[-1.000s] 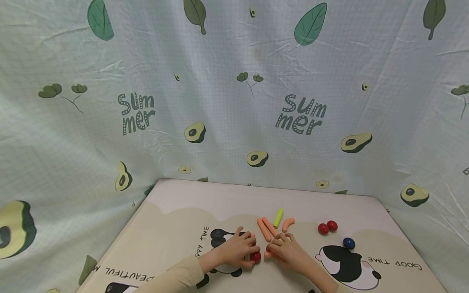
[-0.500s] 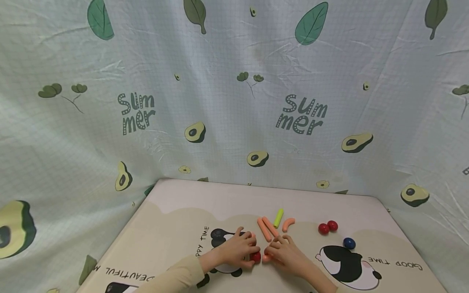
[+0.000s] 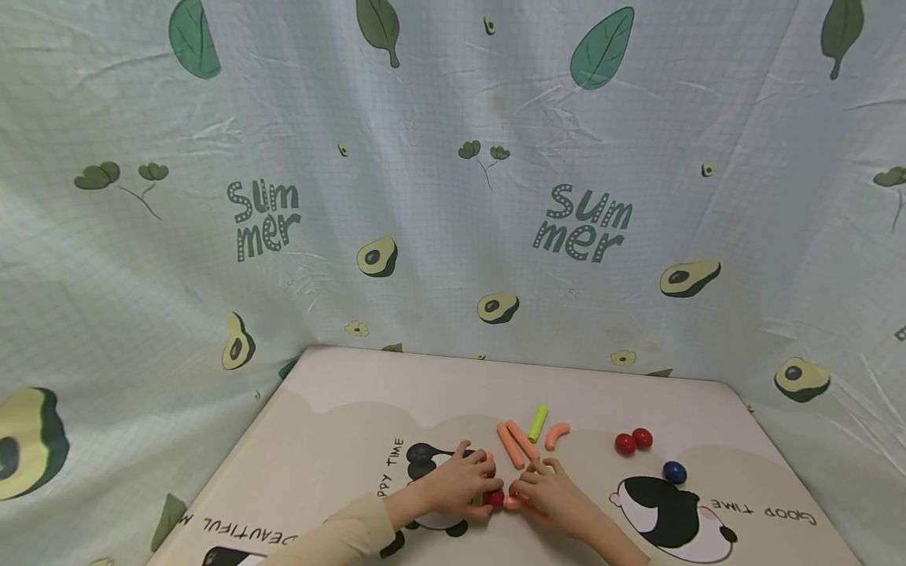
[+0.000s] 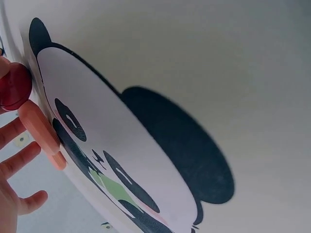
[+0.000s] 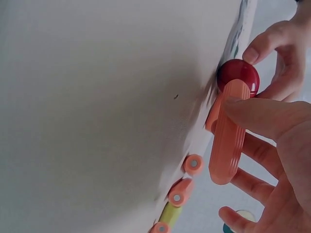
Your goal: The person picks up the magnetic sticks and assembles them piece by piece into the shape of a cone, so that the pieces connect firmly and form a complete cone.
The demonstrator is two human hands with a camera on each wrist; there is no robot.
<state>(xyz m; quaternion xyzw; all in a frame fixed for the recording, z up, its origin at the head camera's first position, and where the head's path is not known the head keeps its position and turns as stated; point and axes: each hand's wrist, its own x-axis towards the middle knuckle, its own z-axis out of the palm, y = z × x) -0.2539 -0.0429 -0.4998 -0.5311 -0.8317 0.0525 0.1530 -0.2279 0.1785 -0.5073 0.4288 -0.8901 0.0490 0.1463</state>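
Note:
My left hand [image 3: 462, 483] grips a red ball [image 3: 493, 498] low on the table, with its thumb against the ball in the right wrist view. An orange magnetic rod [image 4: 39, 127] lies against this ball in the left wrist view, beside the left fingers. My right hand [image 3: 555, 497] pinches another orange magnetic rod [image 5: 226, 150] between thumb and fingers. In the right wrist view that rod's upper end overlaps the red ball [image 5: 238, 73]; the head view shows the rod's tip right at the ball. Whether they touch, I cannot tell exactly.
Beyond the hands lie two straight orange rods [image 3: 510, 446], a yellow-green rod [image 3: 538, 423] and a curved orange rod [image 3: 557, 435]. Two red balls [image 3: 633, 440] and a blue ball [image 3: 675, 472] lie to the right. A patterned curtain [image 3: 439, 196] hangs behind the table [image 3: 340, 377].
My right hand has shifted slightly left, bringing its orange rod up to the red ball. The left hand has kept its place on the ball.

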